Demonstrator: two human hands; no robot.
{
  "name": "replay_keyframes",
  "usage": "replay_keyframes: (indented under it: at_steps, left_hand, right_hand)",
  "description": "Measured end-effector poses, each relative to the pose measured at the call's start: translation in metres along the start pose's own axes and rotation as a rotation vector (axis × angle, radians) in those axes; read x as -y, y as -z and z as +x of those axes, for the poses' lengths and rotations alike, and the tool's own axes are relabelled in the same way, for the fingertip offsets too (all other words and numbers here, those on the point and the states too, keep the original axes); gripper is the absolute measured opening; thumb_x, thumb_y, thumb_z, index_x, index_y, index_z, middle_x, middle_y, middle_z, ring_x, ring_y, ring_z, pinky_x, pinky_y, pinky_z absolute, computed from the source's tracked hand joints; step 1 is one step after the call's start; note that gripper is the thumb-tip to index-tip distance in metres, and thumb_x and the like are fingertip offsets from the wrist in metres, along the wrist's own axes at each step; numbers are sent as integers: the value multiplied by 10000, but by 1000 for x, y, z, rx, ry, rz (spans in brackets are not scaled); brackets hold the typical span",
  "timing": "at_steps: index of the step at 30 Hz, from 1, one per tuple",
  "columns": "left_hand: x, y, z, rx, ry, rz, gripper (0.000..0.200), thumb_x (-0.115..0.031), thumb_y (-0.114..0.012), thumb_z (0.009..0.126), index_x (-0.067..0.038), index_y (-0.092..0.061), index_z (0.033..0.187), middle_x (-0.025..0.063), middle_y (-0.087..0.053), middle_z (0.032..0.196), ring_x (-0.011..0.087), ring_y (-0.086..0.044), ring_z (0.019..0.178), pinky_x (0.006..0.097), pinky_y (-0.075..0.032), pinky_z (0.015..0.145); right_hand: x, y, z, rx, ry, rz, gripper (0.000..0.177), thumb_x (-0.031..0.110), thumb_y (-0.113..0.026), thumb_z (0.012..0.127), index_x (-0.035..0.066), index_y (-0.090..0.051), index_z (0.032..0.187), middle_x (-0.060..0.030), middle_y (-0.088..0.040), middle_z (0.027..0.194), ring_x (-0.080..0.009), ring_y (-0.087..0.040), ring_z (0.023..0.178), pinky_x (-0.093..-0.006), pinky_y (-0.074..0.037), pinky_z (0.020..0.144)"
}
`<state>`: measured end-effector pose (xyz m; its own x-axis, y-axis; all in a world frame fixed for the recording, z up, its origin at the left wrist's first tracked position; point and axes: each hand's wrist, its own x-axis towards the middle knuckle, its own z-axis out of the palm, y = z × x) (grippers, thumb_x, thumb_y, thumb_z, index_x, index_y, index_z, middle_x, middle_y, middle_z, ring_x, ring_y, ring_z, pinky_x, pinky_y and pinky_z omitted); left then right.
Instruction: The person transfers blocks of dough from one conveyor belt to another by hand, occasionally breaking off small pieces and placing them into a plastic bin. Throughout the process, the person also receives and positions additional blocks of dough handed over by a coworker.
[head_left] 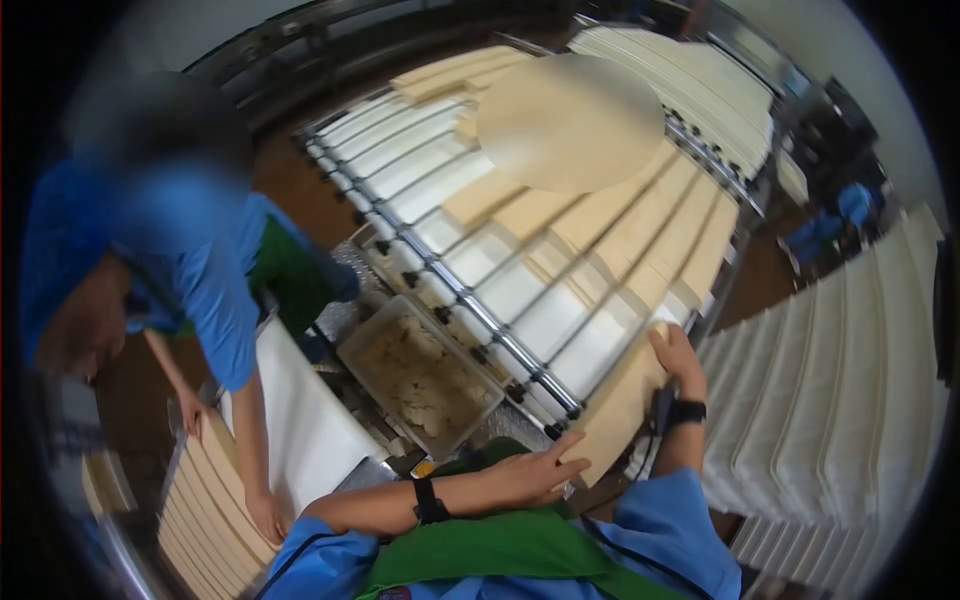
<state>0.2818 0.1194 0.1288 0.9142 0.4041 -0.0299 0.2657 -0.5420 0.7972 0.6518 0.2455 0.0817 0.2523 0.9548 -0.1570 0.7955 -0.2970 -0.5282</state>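
A long flat beige sheet (625,400) lies slantwise between my two hands, at the near right corner of the slatted rack. My right hand (680,362) grips its right edge near the far end, thumb on top. At its near left edge, my left hand (530,475) has its fingertips on the sheet, with part of its grip hidden. The rack (470,300) carries rows of similar beige sheets (635,235) over white pieces, between dark parallel rods. A metal rail with black knobs runs along its near side.
A tub (425,380) of pale broken scraps stands left of the rack. A co-worker (215,290) in blue and green handles a beige stack (210,500) at lower left. White layered stacks (830,380) rise on the right. Another person (850,215) is farther back.
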Motion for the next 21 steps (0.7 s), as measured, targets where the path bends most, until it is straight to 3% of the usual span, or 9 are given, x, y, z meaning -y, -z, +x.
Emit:
replay_keyframes:
  at_steps: [4, 7, 9, 10, 12, 13, 16, 17, 21]
  left_hand:
    - [9, -1, 28, -93, -34, -55, 479, -77, -610, 847, -118, -476, 1306, 241, -255, 1441, 359, -629, 898, 401, -556, 773]
    - [32, -4, 55, -184, -104, -49, 483, -19, -575, 853, -115, -474, 1315, 244, -262, 1433, 343, -623, 923, 376, -534, 825]
    - [47, -7, 81, -181, -111, -293, 515, 27, -532, 858, -112, -447, 1347, 256, -249, 1437, 371, -535, 1142, 377, -437, 988]
    - [54, -9, 91, -193, -109, -283, 515, 27, -532, 858, -112, -447, 1347, 256, -249, 1437, 371, -535, 1142, 377, -437, 988]
    - [64, -13, 105, -343, -117, -298, 559, 41, -505, 848, -111, -414, 1378, 258, -228, 1450, 403, -322, 1345, 395, -274, 1113]
    - [65, -10, 105, -294, -119, -340, 615, 61, -485, 821, -117, -382, 1400, 256, -228, 1453, 416, -168, 1412, 404, -176, 1156]
    - [76, -6, 92, -341, -193, -371, 662, 72, -448, 762, -108, -379, 1395, 240, -262, 1447, 400, -189, 1409, 421, -173, 1154]
    - [77, 2, 84, -333, -155, -381, 668, 64, -442, 746, -106, -383, 1389, 234, -267, 1446, 389, -188, 1413, 421, -176, 1151]
    - [90, 34, 38, -487, -17, -381, 656, 14, -446, 724, -97, -397, 1369, 178, -330, 1402, 331, -261, 1376, 396, -209, 1134]
  right_hand:
    - [48, 23, 2, -18, -250, -336, 604, 504, -499, 903, 46, -522, 1296, -249, -532, 1291, -437, -470, 1215, -554, -337, 1017]
    - [34, 18, 17, -188, -268, -324, 574, 469, -509, 904, 106, -485, 1348, -206, -431, 1412, -430, -385, 1290, -592, -275, 1035]
    - [36, 14, 11, -234, -284, -316, 587, 464, -521, 898, 112, -466, 1364, -201, -401, 1433, -421, -374, 1299, -585, -272, 1043]
    - [38, 12, 6, -279, -305, -314, 603, 459, -533, 891, 118, -447, 1381, -195, -372, 1454, -412, -362, 1308, -577, -269, 1051]
    - [41, 5, -9, -244, -222, -374, 627, 449, -533, 899, 106, -408, 1408, -206, -344, 1474, -400, -332, 1337, -577, -249, 1069]
    - [46, 1, -18, -227, -167, -386, 648, 450, -529, 904, 82, -388, 1419, -210, -332, 1484, -398, -316, 1353, -572, -246, 1077]
    - [45, -13, -27, -202, -108, -372, 728, 443, -541, 910, -24, -327, 1426, -236, -302, 1499, -411, -254, 1391, -523, -247, 1106]
    - [29, -27, -25, -275, -66, -373, 737, 427, -543, 914, -11, -293, 1450, -236, -301, 1501, -416, -256, 1389, -527, -230, 1114]
    - [36, -20, -24, -126, -186, -298, 775, 437, -522, 929, 43, -184, 1504, -198, -143, 1568, -407, -84, 1445, -551, -122, 1141]
